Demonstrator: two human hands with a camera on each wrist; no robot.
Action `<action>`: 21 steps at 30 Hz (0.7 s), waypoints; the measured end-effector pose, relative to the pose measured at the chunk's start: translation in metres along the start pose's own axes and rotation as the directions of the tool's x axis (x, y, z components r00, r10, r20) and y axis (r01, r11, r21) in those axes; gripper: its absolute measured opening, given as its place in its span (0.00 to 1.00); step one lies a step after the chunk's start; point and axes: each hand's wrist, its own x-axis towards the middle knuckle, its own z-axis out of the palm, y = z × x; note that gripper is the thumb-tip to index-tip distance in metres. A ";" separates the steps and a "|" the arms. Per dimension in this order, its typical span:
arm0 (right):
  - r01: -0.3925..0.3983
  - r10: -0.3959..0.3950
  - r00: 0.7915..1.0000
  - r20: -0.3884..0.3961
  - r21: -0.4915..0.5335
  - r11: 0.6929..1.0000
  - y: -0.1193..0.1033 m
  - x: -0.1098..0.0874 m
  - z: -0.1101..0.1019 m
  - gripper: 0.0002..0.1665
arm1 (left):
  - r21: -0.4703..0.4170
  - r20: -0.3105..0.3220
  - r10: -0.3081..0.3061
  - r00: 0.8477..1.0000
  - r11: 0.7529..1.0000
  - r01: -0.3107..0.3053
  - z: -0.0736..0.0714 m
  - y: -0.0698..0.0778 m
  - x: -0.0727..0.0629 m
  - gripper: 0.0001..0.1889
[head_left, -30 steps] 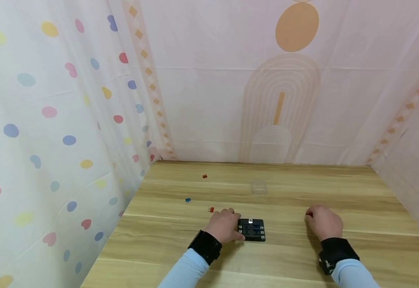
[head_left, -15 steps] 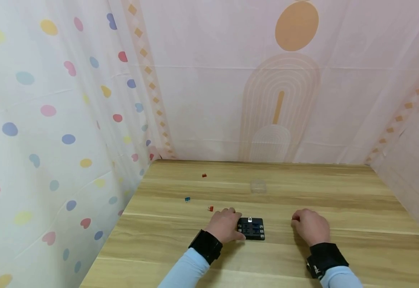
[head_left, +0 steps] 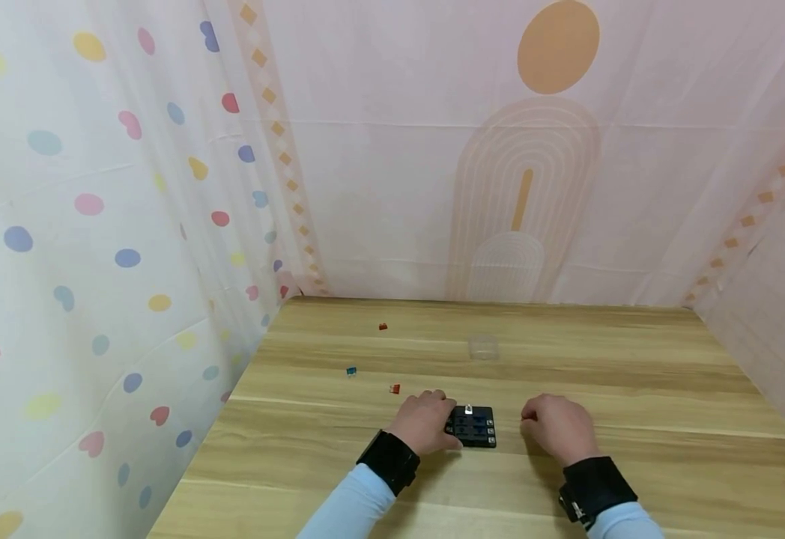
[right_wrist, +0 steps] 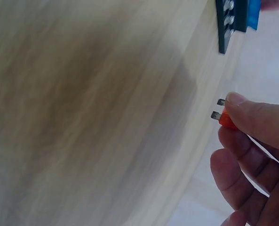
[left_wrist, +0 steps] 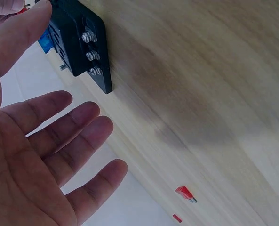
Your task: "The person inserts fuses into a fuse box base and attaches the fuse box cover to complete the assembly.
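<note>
A black fuse block point(head_left: 475, 428) lies flat on the wooden table, with a blue blade fuse point(left_wrist: 45, 43) seated in it and metal screws along its side. My left hand point(head_left: 422, 424) is at the block's left side, thumb overlapping its edge in the left wrist view and the other fingers spread and fairly straight. To the right of the block, my right hand point(head_left: 559, 428) pinches a red-orange blade fuse point(right_wrist: 227, 121) between thumb and index finger, its two metal prongs pointing out. In the head view that fuse is hidden by the hand.
Beyond my left hand lie a red blade fuse point(head_left: 395, 389), a blue one point(head_left: 351, 371) and, farther back, a red one point(head_left: 383, 326). A clear plastic cover point(head_left: 483, 346) rests behind the block. Patterned curtains point(head_left: 392, 150) border the table's back and sides.
My right hand has moved left toward the fuse block, keeping its pinch. The left hand and the block have stayed nearly in place.
</note>
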 end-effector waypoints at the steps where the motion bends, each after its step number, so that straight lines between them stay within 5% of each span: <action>1: 0.008 -0.008 1.000 0.004 -0.002 1.000 -0.002 0.000 0.000 0.05 | 0.000 -0.001 0.004 1.000 1.000 -0.004 0.000 0.000 0.000 0.35; 21: 0.126 -0.126 0.992 0.028 -0.001 0.992 -0.036 0.000 0.000 0.08 | 0.026 -0.022 0.036 0.999 0.999 -0.036 0.002 0.005 0.006 0.29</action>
